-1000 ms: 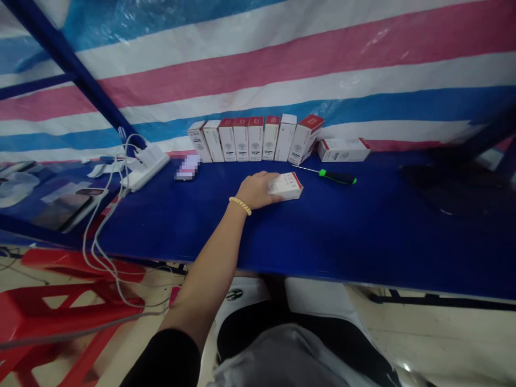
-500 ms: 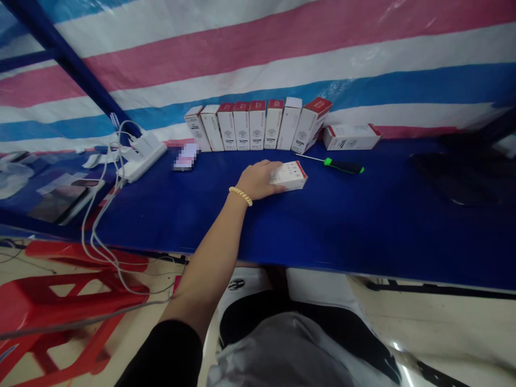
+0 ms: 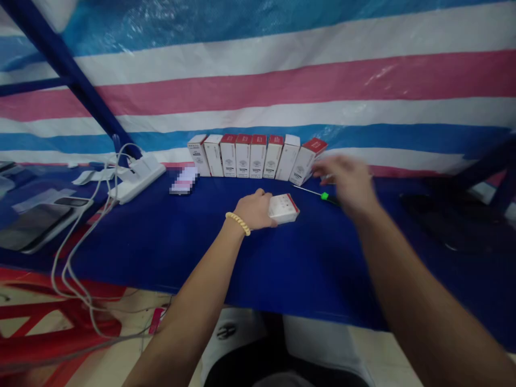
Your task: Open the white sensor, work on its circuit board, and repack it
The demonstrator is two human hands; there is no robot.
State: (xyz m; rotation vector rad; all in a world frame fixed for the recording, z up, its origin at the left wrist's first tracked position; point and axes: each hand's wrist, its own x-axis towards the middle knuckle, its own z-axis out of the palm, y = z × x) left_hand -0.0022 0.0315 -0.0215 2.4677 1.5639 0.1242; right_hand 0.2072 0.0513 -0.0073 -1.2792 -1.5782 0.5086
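My left hand [image 3: 253, 209], with a braided cream bracelet at the wrist, grips one end of a small white carton [image 3: 284, 209] on the blue table. To the right, my right hand [image 3: 351, 184] reaches over the table and is smeared by motion. Its fingers are near the rightmost standing carton [image 3: 305, 162], which leans in its row. Under that hand lies a screwdriver [image 3: 324, 196] with a green and black handle, partly covered. A carton lying on its side there is almost wholly hidden by the hand.
Several white and red cartons [image 3: 242, 157] stand in a row against the striped sheet [image 3: 250, 88]. On the left are a blurred-out small item [image 3: 184, 180], a white power strip [image 3: 139, 180] with cables [image 3: 66, 263], and a tablet-like device [image 3: 34, 228]. A red stool [image 3: 60, 328] stands below.
My right hand has come into view from the right, over the screwdriver and the lying carton. My left hand keeps its grip on the small carton. The camera has tilted up.
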